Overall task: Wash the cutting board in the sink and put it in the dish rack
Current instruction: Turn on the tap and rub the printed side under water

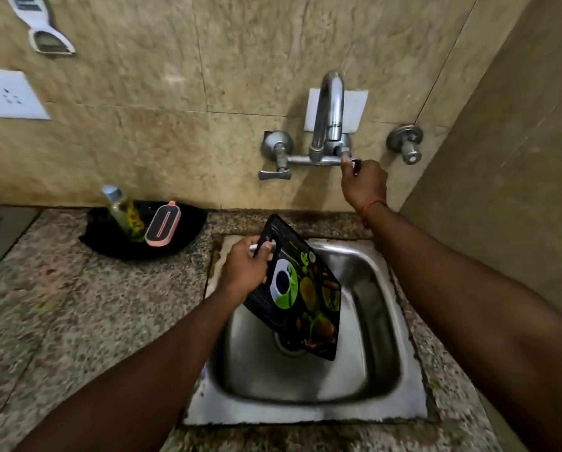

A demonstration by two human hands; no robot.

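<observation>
A thin black cutting board (305, 298) with green and orange printed pictures hangs tilted over the steel sink (364, 406). My left hand (245, 267) grips it by the handle cutout at its upper left corner. My right hand (364, 182) is closed around the right handle of the wall tap (330, 122). No water is seen running from the spout. The board's lower corner hangs over the drain and hides part of it.
A black tray (109, 243) on the speckled stone counter left of the sink holds a bottle (124, 212) and a pink scrubber (163, 224). The tap's left handle (274, 174) and a separate valve (408, 145) stick out from the tiled wall. A side wall stands close on the right.
</observation>
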